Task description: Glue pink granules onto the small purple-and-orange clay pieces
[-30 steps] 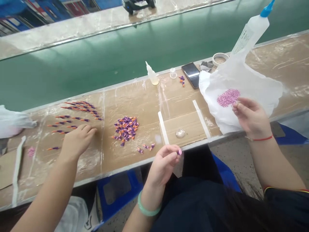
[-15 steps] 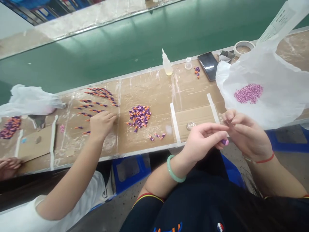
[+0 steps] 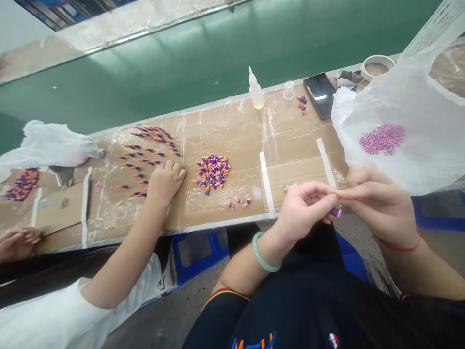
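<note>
My left hand (image 3: pixel 303 208), with a pale green bangle at the wrist, is closed around a small purple piece with a pink end (image 3: pixel 336 212). Most of that piece is hidden by the fingers. My right hand (image 3: pixel 381 206), a red string on its wrist, is pinched and its fingertips meet the left thumb and forefinger. Whatever sits between those fingertips is too small to make out. Under the right hand's far side, a white plastic sheet (image 3: pixel 348 114) carries a heap of tiny pink bits (image 3: pixel 383 139). A shiny clear blob (image 3: pixel 289 186) lies just beyond my left hand.
Purple-and-orange cone pieces (image 3: pixel 212 172) are piled mid-table, a few lying nearer. A dropper bottle (image 3: pixel 257 94), clear cap (image 3: pixel 288 90), phone (image 3: pixel 320 95) and tape roll (image 3: pixel 378 67) line the back edge. A co-worker's hand (image 3: pixel 165 182) rests by rows of slim pieces (image 3: pixel 154 138) at left.
My right hand has moved in to the left fingertips, its fingers now pinched together. The co-worker's hand has shifted right, away from the rows. The view has shifted slightly.
</note>
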{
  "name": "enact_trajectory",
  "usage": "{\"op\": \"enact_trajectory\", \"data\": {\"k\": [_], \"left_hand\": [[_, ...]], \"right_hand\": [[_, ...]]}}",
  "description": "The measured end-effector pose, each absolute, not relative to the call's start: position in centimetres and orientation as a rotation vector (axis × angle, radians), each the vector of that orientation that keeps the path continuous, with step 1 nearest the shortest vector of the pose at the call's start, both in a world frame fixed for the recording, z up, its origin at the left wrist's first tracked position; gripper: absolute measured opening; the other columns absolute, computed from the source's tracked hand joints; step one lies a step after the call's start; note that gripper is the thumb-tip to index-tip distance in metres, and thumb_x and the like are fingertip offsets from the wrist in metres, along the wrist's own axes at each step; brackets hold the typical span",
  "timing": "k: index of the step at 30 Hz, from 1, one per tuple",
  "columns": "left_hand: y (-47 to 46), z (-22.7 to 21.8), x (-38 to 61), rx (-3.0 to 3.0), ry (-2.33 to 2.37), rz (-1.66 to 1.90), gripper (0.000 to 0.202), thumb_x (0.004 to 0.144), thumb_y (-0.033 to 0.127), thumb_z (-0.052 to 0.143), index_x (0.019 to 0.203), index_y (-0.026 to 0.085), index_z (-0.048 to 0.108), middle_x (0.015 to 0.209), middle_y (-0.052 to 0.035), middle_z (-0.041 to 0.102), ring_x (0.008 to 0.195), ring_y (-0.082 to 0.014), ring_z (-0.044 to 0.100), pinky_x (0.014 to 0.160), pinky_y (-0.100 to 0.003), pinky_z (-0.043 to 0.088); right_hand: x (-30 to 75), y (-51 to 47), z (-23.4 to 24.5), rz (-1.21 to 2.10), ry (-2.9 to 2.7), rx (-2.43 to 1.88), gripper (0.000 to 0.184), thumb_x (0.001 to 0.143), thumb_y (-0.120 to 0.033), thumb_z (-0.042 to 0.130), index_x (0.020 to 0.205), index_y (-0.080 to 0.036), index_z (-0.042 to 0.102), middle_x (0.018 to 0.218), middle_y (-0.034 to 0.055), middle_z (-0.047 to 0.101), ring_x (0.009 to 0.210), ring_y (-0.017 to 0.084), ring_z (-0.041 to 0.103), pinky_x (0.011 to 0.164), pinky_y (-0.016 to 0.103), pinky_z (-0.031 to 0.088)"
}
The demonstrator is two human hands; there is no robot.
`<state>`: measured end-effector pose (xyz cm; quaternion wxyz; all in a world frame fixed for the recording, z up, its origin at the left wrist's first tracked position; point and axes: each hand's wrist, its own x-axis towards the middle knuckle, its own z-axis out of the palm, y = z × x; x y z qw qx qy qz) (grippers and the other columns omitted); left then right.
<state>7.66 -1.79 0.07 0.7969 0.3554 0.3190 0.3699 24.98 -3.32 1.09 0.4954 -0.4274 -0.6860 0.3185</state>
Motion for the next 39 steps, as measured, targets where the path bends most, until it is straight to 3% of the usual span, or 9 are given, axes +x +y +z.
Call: {"op": "enact_trajectory", "data": {"k": [3,7,12,22,26,30,36,39], "left_hand": [[-2.0,0.5,7.4,0.889,0.694,0.85,0.038,0.08,0.051,0.08,0.081,0.015,0.067,0.063,-0.0009,0.066,0.053,-0.0093,0.061,0.05,-0.02,0.052],[-2.3,1.1,6.9,1.192,0.757,1.017,0.024,0.088,0.038,0.073,0.081,0.016,0.068,0.068,-0.0024,0.07,0.057,-0.0102,0.064,0.055,-0.022,0.054],[-2.1,1.5,6.2,1.416,0.791,1.05,0.012,0.09,0.022,0.067,0.08,0.015,0.067,0.069,-0.0022,0.07,0.058,-0.0095,0.064,0.055,-0.02,0.053],[-1.9,1.9,5.8,1.496,0.836,0.964,0.012,0.088,0.017,0.065,0.076,0.016,0.067,0.067,-0.0016,0.069,0.057,-0.0095,0.062,0.056,-0.02,0.052],[-1.9,1.7,5.4,1.273,0.779,0.916,0.01,0.088,0.023,0.069,0.081,0.015,0.068,0.067,-0.0015,0.068,0.057,-0.0099,0.064,0.054,-0.02,0.053],[-2.2,0.4,4.0,0.971,0.805,0.949,0.02,0.082,0.033,0.08,0.086,0.016,0.07,0.068,-0.002,0.07,0.056,-0.0102,0.064,0.045,-0.016,0.047],[-3.5,-2.5,1.7,0.693,0.933,0.983,0.031,0.076,0.041,0.084,0.08,0.015,0.069,0.065,-0.0016,0.069,0.05,-0.0068,0.057,0.038,-0.014,0.034],[-4.1,-3.2,1.5,0.549,0.985,0.982,0.036,0.07,0.043,0.088,0.079,0.015,0.068,0.067,-0.0017,0.069,0.053,-0.007,0.058,0.04,-0.014,0.034]], "right_hand": [[24.9,-3.8,1.1,0.87,-1.54,-1.065,0.025,0.09,-0.017,0.066,0.106,-0.034,0.075,0.085,0.003,0.064,0.082,0.019,0.06,0.07,0.035,0.05],[24.9,-4.5,1.5,0.996,-1.558,-1.165,0.014,0.095,-0.018,0.058,0.091,-0.027,0.069,0.081,0.0004,0.068,0.074,0.017,0.064,0.065,0.03,0.052],[24.3,-4.2,3.0,0.785,-1.797,-1.246,0.016,0.087,-0.011,0.06,0.079,-0.024,0.063,0.072,-0.0036,0.067,0.064,0.012,0.062,0.059,0.026,0.048],[23.9,-3.5,3.4,0.656,-1.958,-1.211,0.016,0.081,-0.009,0.06,0.075,-0.024,0.058,0.066,-0.0036,0.063,0.058,0.012,0.058,0.056,0.027,0.044],[24.1,-3.3,3.1,0.854,-1.897,-1.192,0.015,0.083,-0.01,0.058,0.075,-0.022,0.058,0.066,-0.003,0.064,0.058,0.011,0.058,0.054,0.024,0.045],[24.2,-2.9,3.0,0.998,-1.88,-1.186,0.016,0.089,-0.014,0.054,0.075,-0.02,0.058,0.067,-0.0018,0.064,0.059,0.011,0.058,0.056,0.023,0.046],[23.7,-0.8,2.5,0.939,-2.133,-1.245,0.018,0.092,-0.021,0.048,0.074,-0.02,0.052,0.063,-0.002,0.056,0.056,0.01,0.051,0.055,0.022,0.04],[22.7,0.9,1.6,0.796,-2.368,-1.311,0.019,0.089,-0.023,0.046,0.07,-0.02,0.046,0.061,-0.0008,0.054,0.055,0.012,0.047,0.055,0.025,0.035]]}}
